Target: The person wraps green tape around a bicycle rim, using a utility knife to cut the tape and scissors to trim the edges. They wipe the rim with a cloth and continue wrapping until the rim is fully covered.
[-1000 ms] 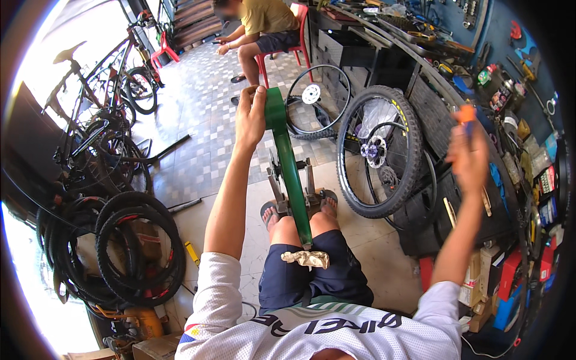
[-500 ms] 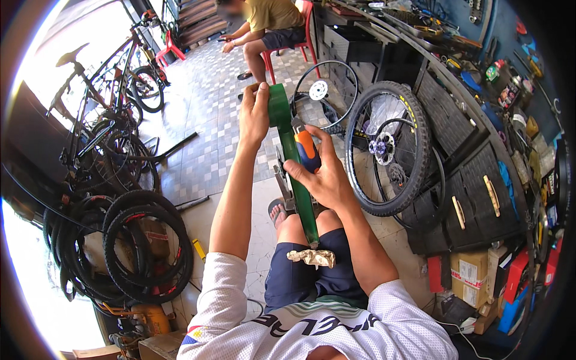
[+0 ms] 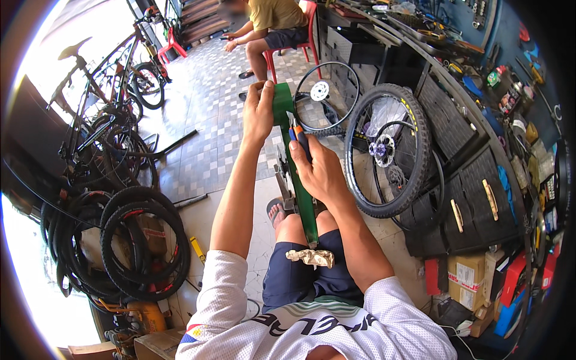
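My left hand (image 3: pixel 259 117) pinches the upper end of a long green tape strip (image 3: pixel 307 210), where a wider, roll-like green piece (image 3: pixel 282 99) sits beside my fingers. The strip runs down toward my lap, and a crumpled beige wad (image 3: pixel 311 258) is at its lower end, over my shorts. In my right hand (image 3: pixel 321 171) is a utility knife (image 3: pixel 300 141) with an orange and dark blue handle. Its blade points up, close to the green tape; whether it touches cannot be made out. Behind the strip stands a metal piece (image 3: pixel 283 180), partly hidden.
A bicycle wheel (image 3: pixel 384 150) leans against drawers at the right, beside a cluttered workbench (image 3: pixel 444 72). Tires (image 3: pixel 144 243) are piled at the left, below parked bicycles (image 3: pixel 102 108). Another person (image 3: pixel 273 27) sits on a red chair (image 3: pixel 311 30) ahead.
My right hand has turned the knife more upright, its blade now showing next to the tape. The right thumb has moved from the strip onto the handle. My left hand has barely shifted.
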A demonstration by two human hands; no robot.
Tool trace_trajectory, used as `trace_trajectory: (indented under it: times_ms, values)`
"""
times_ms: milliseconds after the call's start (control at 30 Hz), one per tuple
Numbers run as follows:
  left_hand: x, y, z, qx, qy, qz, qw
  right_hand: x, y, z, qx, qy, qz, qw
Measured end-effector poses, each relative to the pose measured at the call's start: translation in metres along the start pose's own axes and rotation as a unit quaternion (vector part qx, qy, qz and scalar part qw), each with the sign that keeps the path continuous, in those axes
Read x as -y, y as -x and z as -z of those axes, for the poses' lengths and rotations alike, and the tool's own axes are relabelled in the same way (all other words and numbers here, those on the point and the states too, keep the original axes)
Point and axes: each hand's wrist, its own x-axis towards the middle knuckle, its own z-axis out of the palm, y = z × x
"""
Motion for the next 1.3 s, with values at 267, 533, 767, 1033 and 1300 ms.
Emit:
trace_trajectory:
  times_ms: [267, 533, 767, 1033, 1300]
  values:
    - [-0.003, 0.001, 0.000, -0.004, -0.011, -0.004, 1.000, 0.000, -0.011, -0.017, -0.016, 0.175, -0.026, 0.984]
    - [-0.002, 0.001, 0.000, -0.005, -0.008, 0.003, 1.000, 0.000, -0.013, -0.021, -0.010, 0.204, -0.016, 0.979]
    - [-0.001, 0.000, -0.002, -0.015, -0.027, -0.007, 0.999, 0.003, -0.013, -0.021, -0.017, 0.225, 0.000, 0.974]
    - [0.000, -0.003, -0.002, -0.015, -0.042, 0.002, 0.999, 0.012, -0.018, -0.022, 0.017, 0.246, -0.034, 0.969]
    - [0.009, -0.008, 0.000, -0.023, -0.048, 0.020, 0.998, 0.015, -0.016, -0.029, 0.029, 0.282, -0.045, 0.958]
